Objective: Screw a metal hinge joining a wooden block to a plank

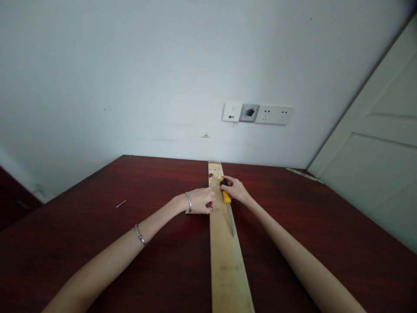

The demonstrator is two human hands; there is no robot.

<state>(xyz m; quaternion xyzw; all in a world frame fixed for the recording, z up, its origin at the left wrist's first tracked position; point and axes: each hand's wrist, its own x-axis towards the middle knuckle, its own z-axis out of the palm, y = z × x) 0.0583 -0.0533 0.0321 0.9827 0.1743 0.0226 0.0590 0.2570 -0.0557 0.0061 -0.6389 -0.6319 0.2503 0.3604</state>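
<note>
Centre frame: screwdriver (229,213) is gripped by right hand (235,189); plank (225,261), best kept pinned, is touched by curled left hand (202,201), hold unclear.

Nothing readable here, honestly. The wall socket panel (257,114) above the wooden plank (224,252) shows no legible marking, and the screwdriver (227,198) on that plank has no readable brand.

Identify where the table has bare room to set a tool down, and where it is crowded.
Bare: table right of the plank, towards the door; far-left corner beyond the small metal pin. Crowded: mid-plank, where left hand, right hand and screwdriver meet.
</note>
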